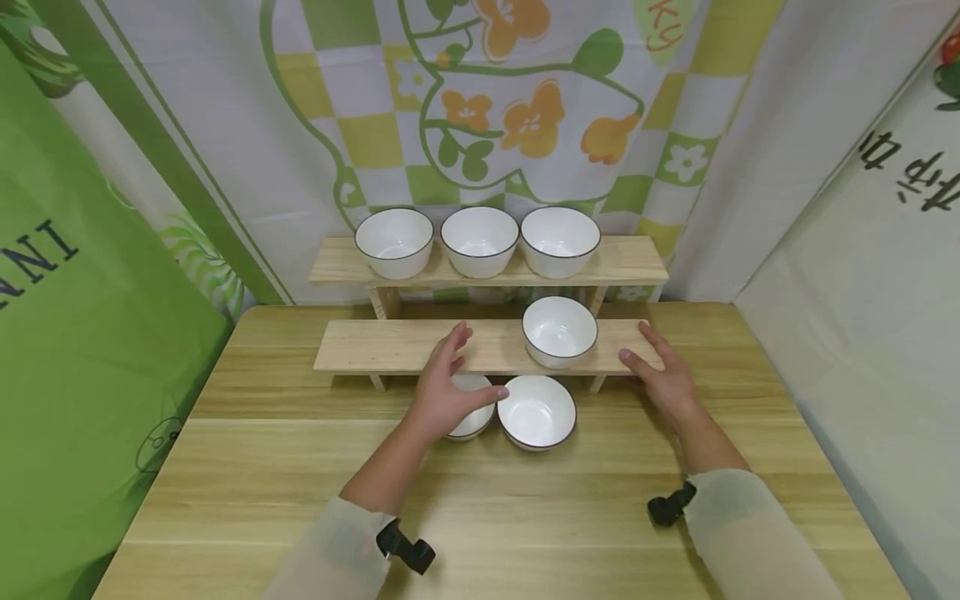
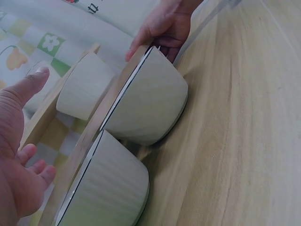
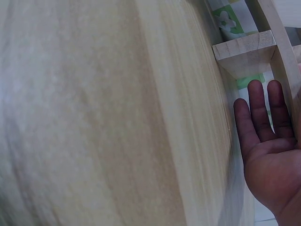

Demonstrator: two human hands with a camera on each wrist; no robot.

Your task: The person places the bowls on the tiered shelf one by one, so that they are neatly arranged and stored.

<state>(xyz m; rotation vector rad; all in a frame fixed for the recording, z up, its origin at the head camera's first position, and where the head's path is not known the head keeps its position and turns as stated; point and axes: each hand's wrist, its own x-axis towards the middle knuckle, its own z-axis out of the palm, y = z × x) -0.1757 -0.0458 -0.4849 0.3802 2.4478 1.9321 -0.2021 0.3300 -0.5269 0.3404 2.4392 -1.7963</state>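
Observation:
My left hand (image 1: 442, 398) hovers over a white dark-rimmed bowl (image 1: 472, 423), partly covering it in the head view. Its thumb and fingers are spread, holding nothing. A second bowl (image 1: 537, 412) stands beside that one on the table, in front of the two-tier wooden shelf. At the right end of the lower shelf board (image 1: 397, 346), my right hand (image 1: 670, 385) grips the wood. Its thumb lies at the top, while several fingers (image 3: 257, 110) extend below the board in the right wrist view. One bowl (image 1: 559, 332) sits on this board, left of the right hand.
Three matching bowls stand in a row on the upper board (image 1: 637, 258); the middle one (image 1: 480, 242) is close to both neighbours. The wooden table (image 1: 525, 525) extends around the shelf. A patterned curtain (image 1: 360, 108) hangs behind, with a green cloth (image 1: 97, 275) at the left.

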